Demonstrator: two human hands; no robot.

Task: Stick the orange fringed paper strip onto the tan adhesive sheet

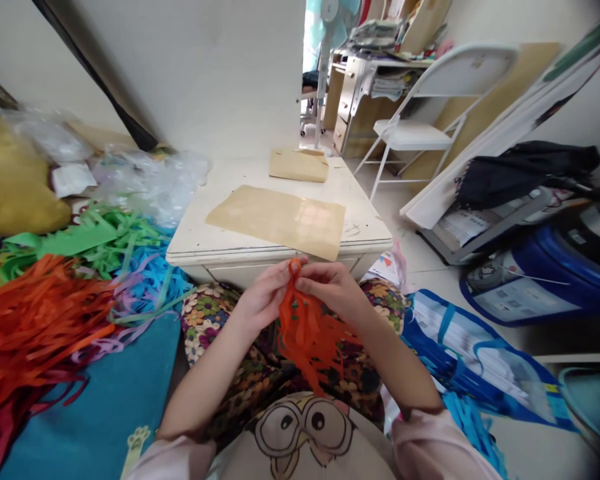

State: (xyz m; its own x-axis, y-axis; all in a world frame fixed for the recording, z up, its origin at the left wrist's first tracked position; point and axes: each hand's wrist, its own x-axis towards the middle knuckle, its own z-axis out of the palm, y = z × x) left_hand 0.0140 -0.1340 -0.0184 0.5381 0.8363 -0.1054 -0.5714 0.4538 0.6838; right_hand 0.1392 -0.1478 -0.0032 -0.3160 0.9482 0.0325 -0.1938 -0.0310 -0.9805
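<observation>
An orange tassel of thin strips (305, 333) hangs over my lap, with a small loop at its top. My left hand (269, 293) pinches it near the loop from the left side. From the right, the thumb and fingers of my right hand (330, 287) close on the same top part. The strips fall loose below both hands. Just beyond my hands stands a low white table (195, 230), with a tan sheet (280, 217) lying flat on it. A smaller folded tan piece (299, 165) rests behind that sheet.
Heaped at my left are orange strips (45, 320), green strips (105, 233) and blue strips (147, 267), near clear plastic bags (155, 180). On the right lie a blue bag (480, 353), blue strips (473, 427) and a blue drum (555, 267). A white folding chair (415, 133) stands farther back.
</observation>
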